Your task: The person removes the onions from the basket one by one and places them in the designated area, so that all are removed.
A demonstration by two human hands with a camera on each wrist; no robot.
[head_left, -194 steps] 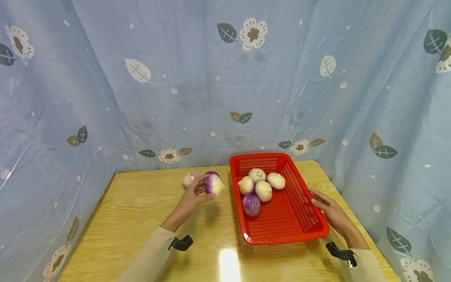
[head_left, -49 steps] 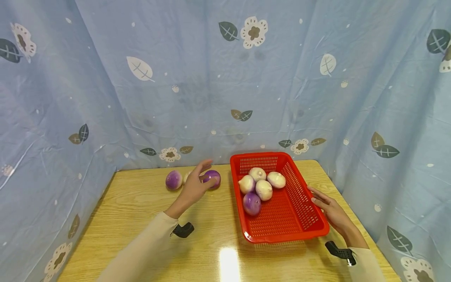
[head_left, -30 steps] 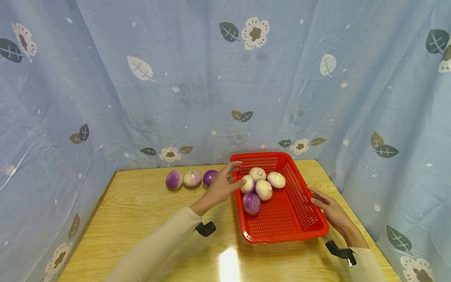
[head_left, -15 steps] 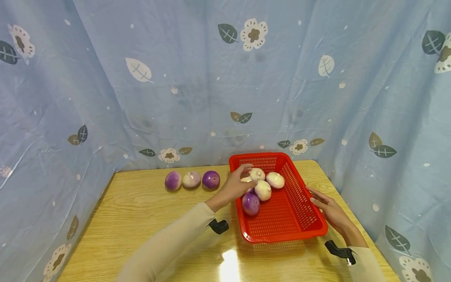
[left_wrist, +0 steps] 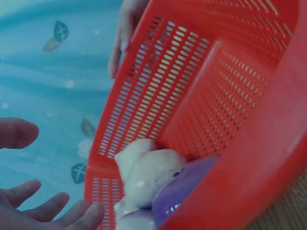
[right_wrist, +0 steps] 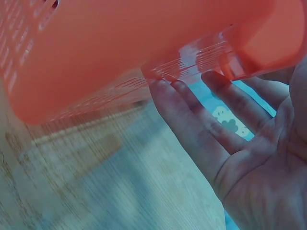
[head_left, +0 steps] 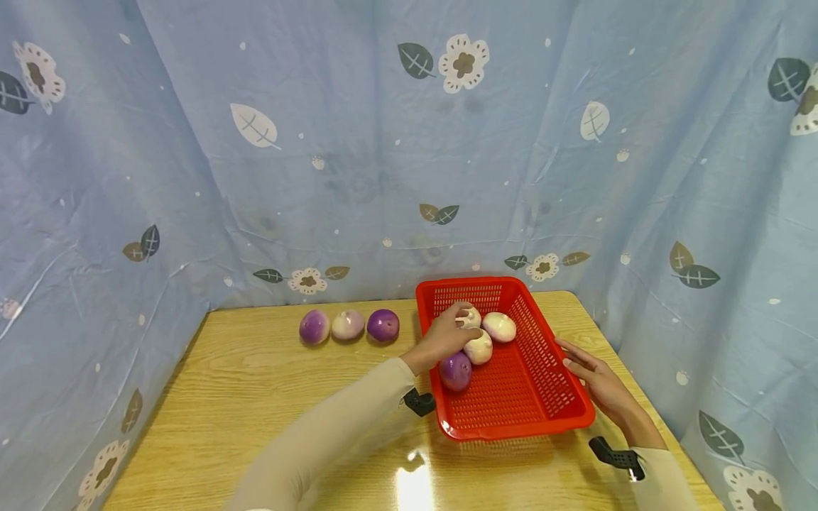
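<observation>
Onions [head_left: 478, 348] gleam white and purple inside a red basket [head_left: 514, 431].

Glossy plastic basket [head_left: 511, 390], smooth, shiny round vegetables [head_left: 455, 372], sheeny wood-grain table [head_left: 255, 397], matt, creased cloth curtain [head_left: 358, 142].

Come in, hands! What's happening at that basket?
Left hand empty above basketed vegetables; right hand touching red basket; three vegetables on table; no obstruction visible.

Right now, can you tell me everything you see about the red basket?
The red basket is rectangular and looks like plastic, with slots in its walls and floor. It stands upright on the wooden table, holding white and purple onion-like vegetables. The right hand touches its right side, and the left hand hovers over it.
</observation>
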